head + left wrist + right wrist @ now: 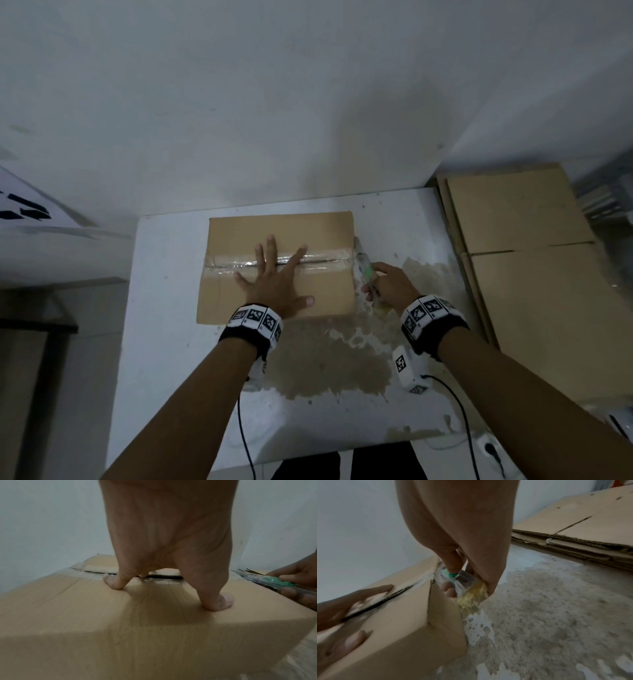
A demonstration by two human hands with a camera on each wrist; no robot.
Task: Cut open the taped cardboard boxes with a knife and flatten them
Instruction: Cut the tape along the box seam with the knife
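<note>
The left hand [274, 281] presses flat, fingers spread, on the brown taped cardboard box [236, 298]; beside its right edge, the right hand [390, 286] grips a clear green-slider utility knife [365, 270].

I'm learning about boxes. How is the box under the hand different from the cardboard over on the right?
The box stands up as a full box; the cardboard stack lies flat. The box has clear tape along its top seam; I see none on the stack. The left hand presses the box and the right hand holds a knife beside it; nobody touches the stack. Both are brown cardboard.
</note>
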